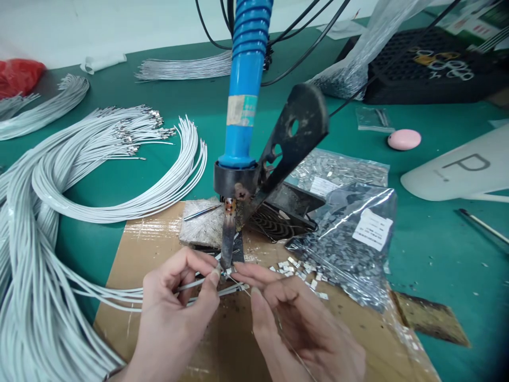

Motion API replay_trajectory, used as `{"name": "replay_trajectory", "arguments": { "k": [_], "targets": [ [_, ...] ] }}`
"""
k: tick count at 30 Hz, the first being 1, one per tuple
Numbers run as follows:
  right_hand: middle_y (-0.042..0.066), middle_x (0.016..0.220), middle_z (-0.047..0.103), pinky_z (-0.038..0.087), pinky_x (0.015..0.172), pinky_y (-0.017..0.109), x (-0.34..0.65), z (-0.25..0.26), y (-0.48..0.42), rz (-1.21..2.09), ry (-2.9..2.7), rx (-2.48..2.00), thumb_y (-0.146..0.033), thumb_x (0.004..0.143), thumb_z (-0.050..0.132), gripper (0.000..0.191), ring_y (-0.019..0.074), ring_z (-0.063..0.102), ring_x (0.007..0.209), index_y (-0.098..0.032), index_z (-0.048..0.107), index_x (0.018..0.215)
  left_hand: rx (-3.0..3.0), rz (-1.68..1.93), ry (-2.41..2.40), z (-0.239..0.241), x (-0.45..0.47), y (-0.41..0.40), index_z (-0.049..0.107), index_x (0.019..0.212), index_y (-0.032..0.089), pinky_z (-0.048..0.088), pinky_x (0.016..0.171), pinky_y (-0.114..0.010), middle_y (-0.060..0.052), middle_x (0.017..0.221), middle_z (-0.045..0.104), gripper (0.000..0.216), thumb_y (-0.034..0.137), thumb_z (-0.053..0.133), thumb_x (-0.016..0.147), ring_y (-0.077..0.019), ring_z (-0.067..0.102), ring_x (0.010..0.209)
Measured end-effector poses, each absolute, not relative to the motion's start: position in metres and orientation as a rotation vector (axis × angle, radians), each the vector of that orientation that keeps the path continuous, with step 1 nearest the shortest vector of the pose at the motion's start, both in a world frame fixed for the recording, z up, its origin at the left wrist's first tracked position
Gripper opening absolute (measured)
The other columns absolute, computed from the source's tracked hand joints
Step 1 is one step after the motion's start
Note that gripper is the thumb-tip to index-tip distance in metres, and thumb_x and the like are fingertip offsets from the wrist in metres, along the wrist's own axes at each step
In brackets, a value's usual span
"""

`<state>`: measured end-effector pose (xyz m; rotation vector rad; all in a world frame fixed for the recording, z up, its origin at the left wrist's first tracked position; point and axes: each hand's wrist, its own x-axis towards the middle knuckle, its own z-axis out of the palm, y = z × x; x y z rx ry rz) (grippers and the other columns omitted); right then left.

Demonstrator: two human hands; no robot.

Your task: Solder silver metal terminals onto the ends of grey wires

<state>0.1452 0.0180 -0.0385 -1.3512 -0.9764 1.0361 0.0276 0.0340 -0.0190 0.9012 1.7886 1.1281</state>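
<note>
A blue-handled soldering iron point(239, 106) is fixed upright in a black metal bracket point(294, 127), with its tip point(228, 241) pointing down between my hands. My left hand point(178, 302) is closed, pinching white cables point(119, 294) whose ends reach toward the tip. My right hand point(294, 318) is closed on a thin solder wire point(296, 353) that runs across the palm. Its outstretched fingertips are beside the tip, where a small metal piece point(228, 271) shows. More cable ends point(234, 289) lie just below, and whether anything touches the tip is hard to make out.
Bundles of white cables point(35, 254) cover the left. Small metal pieces point(294, 268) lie loose on the cardboard point(131, 254) beside a bag of dark parts point(342, 239). Behind the iron sit a fibrous pad point(202, 231) and a black fan point(282, 223). A white bottle point(457, 164) is right.
</note>
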Motion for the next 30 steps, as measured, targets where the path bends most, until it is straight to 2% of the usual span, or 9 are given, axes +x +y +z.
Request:
{"name": "replay_trajectory", "arguments": {
  "k": [5, 17, 22, 30],
  "targets": [
    [-0.001, 0.101, 0.085, 0.063, 0.082, 0.015, 0.1444, -0.0391, 0.0182, 1.042, -0.942, -1.342, -0.011, 0.092, 0.067, 0.026, 0.0119, 0.083, 0.085, -0.025, 0.059, 0.071, 0.916, 1.108, 1.791, -0.0191, 0.0261, 0.0333, 0.069, 0.062, 0.021, 0.026, 0.048, -0.022, -0.004, 0.081, 0.078, 0.011, 0.023, 0.073, 0.072, -0.0143, 0.059, 0.063],
    [0.000, 0.105, 0.084, 0.061, 0.087, 0.013, 0.1471, -0.0424, 0.0154, 1.119, -0.903, -1.333, -0.013, 0.094, 0.067, 0.024, 0.0109, 0.083, 0.089, -0.026, 0.062, 0.074, 0.863, 1.131, 1.755, -0.0191, 0.0285, 0.0337, 0.067, 0.062, 0.021, 0.032, 0.051, -0.022, 0.000, 0.075, 0.075, 0.012, 0.021, 0.074, 0.072, -0.0107, 0.054, 0.056],
    [-0.003, 0.104, 0.084, 0.061, 0.085, 0.012, 0.1483, -0.0444, 0.0162, 1.079, -0.976, -1.306, -0.015, 0.094, 0.068, 0.024, 0.0091, 0.082, 0.089, -0.026, 0.061, 0.074, 0.873, 1.111, 1.776, -0.0189, 0.0282, 0.0340, 0.067, 0.061, 0.020, 0.026, 0.050, -0.024, -0.002, 0.077, 0.074, 0.013, 0.023, 0.075, 0.071, -0.0115, 0.053, 0.056],
    [-0.004, 0.099, 0.084, 0.060, 0.083, 0.011, 0.1473, -0.0416, 0.0174, 1.017, -0.997, -1.338, -0.012, 0.093, 0.068, 0.026, 0.0081, 0.082, 0.086, -0.025, 0.061, 0.072, 0.915, 1.115, 1.792, -0.0183, 0.0278, 0.0340, 0.067, 0.061, 0.018, 0.023, 0.049, -0.023, -0.002, 0.078, 0.075, 0.015, 0.024, 0.074, 0.073, -0.0068, 0.033, 0.049]
  ]
}}
